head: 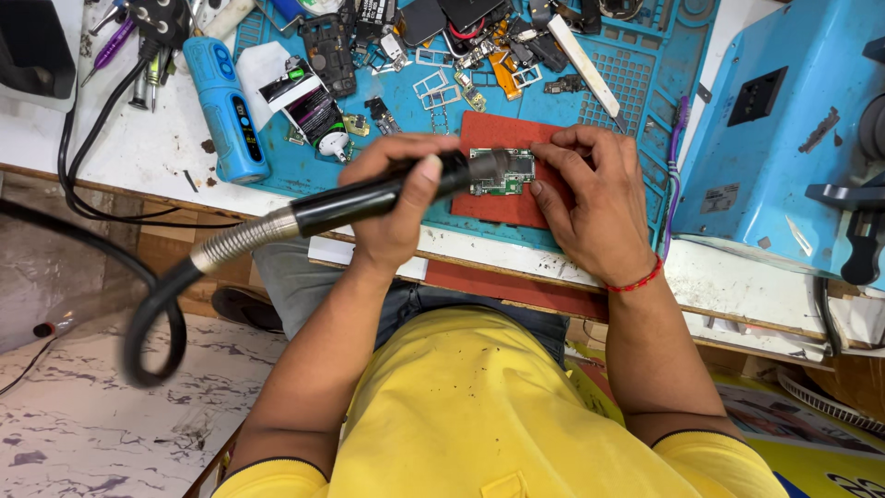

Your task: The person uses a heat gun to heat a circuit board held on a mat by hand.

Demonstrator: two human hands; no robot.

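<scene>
Left hand (398,198) is wrapped around a black hot-air wand (369,198), nozzle right over the small green circuit board (505,172). Right hand (590,198) pins that board by its edge with curled fingertips, on a red pad (489,207) on the blue mat (636,92) of the worktop. Honestly, those fingers sit so near the nozzle they could get burned, and one slip nudges the board.

Blue cylindrical device (226,106) lay on the white worktop (138,148), left of the blue work mat (645,101). Loose metal frames (433,88) and dark phone parts (327,51) were scattered across the mat. Large blue machine (784,138) stood at right. Black plug (159,23) sat top left.
</scene>
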